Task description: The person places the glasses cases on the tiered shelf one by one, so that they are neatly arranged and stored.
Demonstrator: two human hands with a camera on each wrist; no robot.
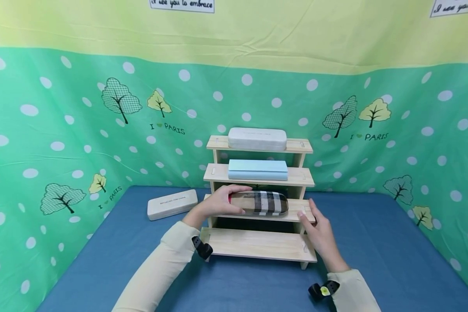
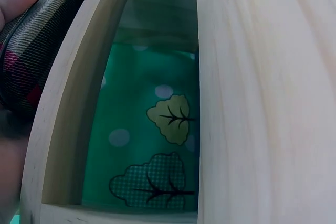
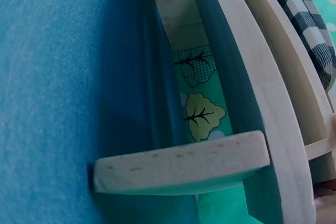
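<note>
A plaid glasses case (image 1: 265, 203) lies lengthwise on the third board down of a stepped wooden display rack (image 1: 257, 245). My left hand (image 1: 218, 203) grips the case's left end, thumb in front and fingers behind. In the left wrist view, a fingertip presses the checked fabric (image 2: 37, 51) of that case. My right hand (image 1: 320, 229) holds the right end of the same board, with the thumb on its top. Only a bit of the right fingers (image 3: 325, 203) shows beside the rack in the right wrist view.
A white glasses case (image 1: 257, 139) sits on the top board and a light blue case (image 1: 258, 169) on the second. Another white case (image 1: 172, 204) lies on the blue tablecloth (image 1: 374, 242), left of the rack. A green printed curtain (image 1: 277, 86) hangs behind.
</note>
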